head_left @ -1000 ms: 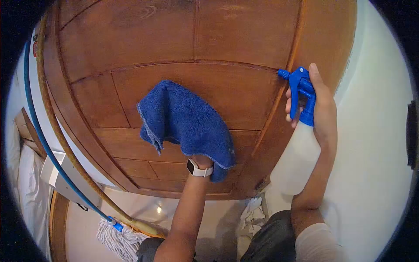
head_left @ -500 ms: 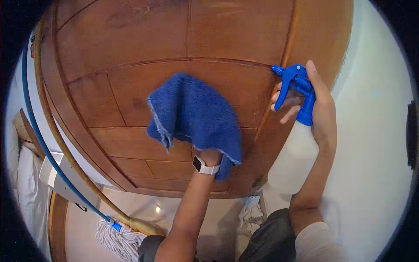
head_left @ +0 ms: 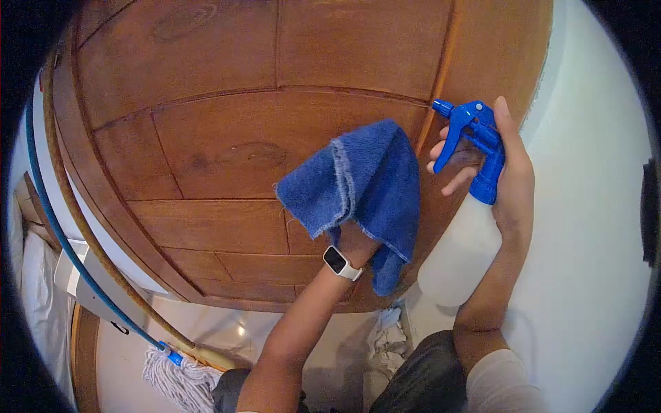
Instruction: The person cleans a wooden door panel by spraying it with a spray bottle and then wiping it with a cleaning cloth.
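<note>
A blue towelling cloth (head_left: 382,179) with a pale frayed edge hangs over my left hand (head_left: 358,242) and is pressed toward the brown wooden door (head_left: 227,165). Its folds hide my left fingers, and a pale-banded watch sits on that wrist. On the right, my right hand (head_left: 516,172) holds a white spray bottle (head_left: 460,251) with a blue trigger head. The thumb lies up behind the head, with several fingers reaching past the trigger. The bottle is tilted, its nozzle toward the door's right part.
A white wall (head_left: 592,206) borders the door on the right. At lower left, a string mop (head_left: 180,378) stands on the tiled floor (head_left: 213,330) beside a brown pole (head_left: 89,227). Crumpled pale material (head_left: 389,341) lies by the door's bottom right.
My left hand has moved right across the door with the cloth, whose folds have turned. The spray bottle stays almost in place in my right hand. The view has shifted slightly.
</note>
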`<state>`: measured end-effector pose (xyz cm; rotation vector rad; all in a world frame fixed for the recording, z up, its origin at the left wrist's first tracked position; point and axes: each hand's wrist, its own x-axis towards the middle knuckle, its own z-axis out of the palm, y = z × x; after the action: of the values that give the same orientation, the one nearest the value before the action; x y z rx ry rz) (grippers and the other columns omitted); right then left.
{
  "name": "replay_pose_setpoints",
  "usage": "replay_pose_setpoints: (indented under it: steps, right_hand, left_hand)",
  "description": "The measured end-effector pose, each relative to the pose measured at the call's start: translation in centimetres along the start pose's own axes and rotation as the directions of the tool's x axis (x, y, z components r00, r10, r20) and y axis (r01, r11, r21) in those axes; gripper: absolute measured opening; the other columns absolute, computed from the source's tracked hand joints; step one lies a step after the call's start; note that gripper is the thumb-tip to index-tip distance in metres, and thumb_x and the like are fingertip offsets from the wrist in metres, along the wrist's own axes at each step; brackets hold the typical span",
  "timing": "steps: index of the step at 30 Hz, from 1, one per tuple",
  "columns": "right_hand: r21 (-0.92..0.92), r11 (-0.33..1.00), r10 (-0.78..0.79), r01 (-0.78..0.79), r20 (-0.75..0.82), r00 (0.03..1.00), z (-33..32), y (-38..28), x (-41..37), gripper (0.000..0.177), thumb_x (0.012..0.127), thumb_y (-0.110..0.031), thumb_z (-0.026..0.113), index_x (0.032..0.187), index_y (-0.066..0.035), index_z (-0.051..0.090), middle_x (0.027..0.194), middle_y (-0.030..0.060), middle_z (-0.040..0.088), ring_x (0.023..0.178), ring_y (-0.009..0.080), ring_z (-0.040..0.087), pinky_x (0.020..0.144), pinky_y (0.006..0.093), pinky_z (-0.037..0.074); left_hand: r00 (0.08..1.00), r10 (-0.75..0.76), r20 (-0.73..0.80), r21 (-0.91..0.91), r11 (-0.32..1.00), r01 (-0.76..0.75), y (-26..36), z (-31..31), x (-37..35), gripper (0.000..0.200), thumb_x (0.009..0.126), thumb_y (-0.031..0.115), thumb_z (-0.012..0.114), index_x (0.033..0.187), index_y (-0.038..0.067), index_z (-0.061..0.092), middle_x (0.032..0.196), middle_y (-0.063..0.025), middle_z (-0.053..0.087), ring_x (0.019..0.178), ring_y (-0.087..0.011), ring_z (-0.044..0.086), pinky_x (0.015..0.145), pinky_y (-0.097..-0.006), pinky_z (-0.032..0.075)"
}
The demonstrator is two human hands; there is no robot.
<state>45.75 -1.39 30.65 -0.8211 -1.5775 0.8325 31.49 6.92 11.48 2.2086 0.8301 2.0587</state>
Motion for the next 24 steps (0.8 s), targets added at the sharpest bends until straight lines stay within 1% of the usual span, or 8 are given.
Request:
replay_pose_setpoints:
  steps: [6, 10, 12, 14, 17, 20, 23, 24]
  right_hand:
    - [0.026, 1.000, -0.015, 0.015, -0.005, 1.000, -0.1, -0.3, -0.2, 0.079, 0.103, -0.065, 0.037, 0.108, 0.007, 0.068, 0.086, 0.0217, 0.074, 0.076, 0.0290, 0.076, 0.050, 0.0339, 0.061]
    - [0.047, 0.999, -0.009, 0.009, -0.005, 1.000, -0.6, -0.3, 0.0, 0.079, 0.104, -0.066, 0.036, 0.107, 0.007, 0.068, 0.086, 0.0223, 0.074, 0.076, 0.0295, 0.076, 0.050, 0.0344, 0.061]
    - [0.049, 0.999, -0.008, 0.008, -0.014, 1.000, -0.6, -0.4, 0.2, 0.080, 0.104, -0.066, 0.035, 0.107, 0.007, 0.068, 0.086, 0.0224, 0.073, 0.075, 0.0300, 0.076, 0.050, 0.0346, 0.061]
    - [0.054, 0.998, -0.016, 0.017, -0.030, 0.999, -0.5, -0.4, 0.1, 0.080, 0.104, -0.066, 0.035, 0.106, 0.007, 0.068, 0.086, 0.0223, 0.073, 0.075, 0.0306, 0.075, 0.050, 0.0349, 0.060]
    - [0.044, 0.999, -0.010, 0.010, -0.015, 1.000, -0.6, -0.6, 0.0, 0.081, 0.104, -0.066, 0.034, 0.106, 0.008, 0.067, 0.086, 0.0225, 0.073, 0.075, 0.0311, 0.075, 0.050, 0.0351, 0.060]
    - [0.084, 0.996, -0.003, 0.002, 0.005, 1.000, -0.8, -0.4, 0.2, 0.075, 0.102, -0.066, 0.041, 0.105, 0.004, 0.068, 0.085, 0.0194, 0.073, 0.074, 0.0265, 0.074, 0.050, 0.0328, 0.057]
    - [0.078, 0.997, -0.005, 0.008, -0.028, 1.000, -0.6, -0.4, 0.3, 0.074, 0.102, -0.066, 0.041, 0.104, 0.003, 0.068, 0.085, 0.0188, 0.074, 0.074, 0.0257, 0.075, 0.050, 0.0325, 0.057]
    - [0.065, 0.998, -0.004, 0.007, -0.037, 0.999, -0.5, -0.5, 0.3, 0.077, 0.103, -0.066, 0.039, 0.105, 0.005, 0.068, 0.085, 0.0200, 0.073, 0.074, 0.0272, 0.075, 0.050, 0.0331, 0.058]
  left_hand:
    - [0.996, 0.064, 0.058, -0.019, 0.998, -0.063, 1.5, 1.6, 2.4, 0.041, 0.100, 0.030, 0.064, 0.133, 0.006, 0.062, 0.131, -0.0137, 0.066, 0.120, -0.0297, 0.062, 0.103, -0.0451, 0.049]
    - [0.994, 0.075, 0.075, -0.033, 0.997, -0.072, 1.1, 1.5, 3.1, 0.042, 0.099, 0.030, 0.065, 0.134, 0.006, 0.062, 0.131, -0.0136, 0.065, 0.121, -0.0298, 0.061, 0.104, -0.0452, 0.049]
    - [0.996, 0.052, 0.078, -0.020, 0.999, -0.050, -0.5, 0.4, 2.5, 0.042, 0.099, 0.030, 0.065, 0.134, 0.007, 0.062, 0.132, -0.0136, 0.065, 0.121, -0.0298, 0.061, 0.104, -0.0452, 0.048]
    - [0.996, 0.045, 0.076, -0.009, 0.999, -0.045, -1.2, -0.2, 2.7, 0.042, 0.098, 0.030, 0.065, 0.134, 0.007, 0.062, 0.132, -0.0136, 0.065, 0.122, -0.0299, 0.061, 0.105, -0.0452, 0.048]
    - [0.996, 0.044, 0.072, -0.004, 0.999, -0.044, -1.8, -0.5, 3.5, 0.043, 0.098, 0.030, 0.066, 0.135, 0.007, 0.061, 0.133, -0.0136, 0.065, 0.123, -0.0300, 0.060, 0.105, -0.0453, 0.048]
    - [0.996, 0.044, 0.073, 0.015, 0.999, -0.045, -2.3, -1.1, 3.9, 0.044, 0.098, 0.030, 0.066, 0.135, 0.008, 0.061, 0.134, -0.0136, 0.064, 0.124, -0.0300, 0.060, 0.106, -0.0453, 0.048]
    - [0.998, 0.021, 0.058, 0.061, 0.998, -0.025, -3.3, -2.6, 3.2, 0.044, 0.097, 0.030, 0.067, 0.135, 0.008, 0.061, 0.134, -0.0136, 0.064, 0.125, -0.0301, 0.059, 0.106, -0.0454, 0.047]
    - [0.999, 0.015, 0.052, 0.084, 0.996, -0.019, -3.9, -3.3, 2.9, 0.044, 0.097, 0.030, 0.067, 0.135, 0.008, 0.061, 0.135, -0.0136, 0.064, 0.125, -0.0301, 0.059, 0.107, -0.0454, 0.047]
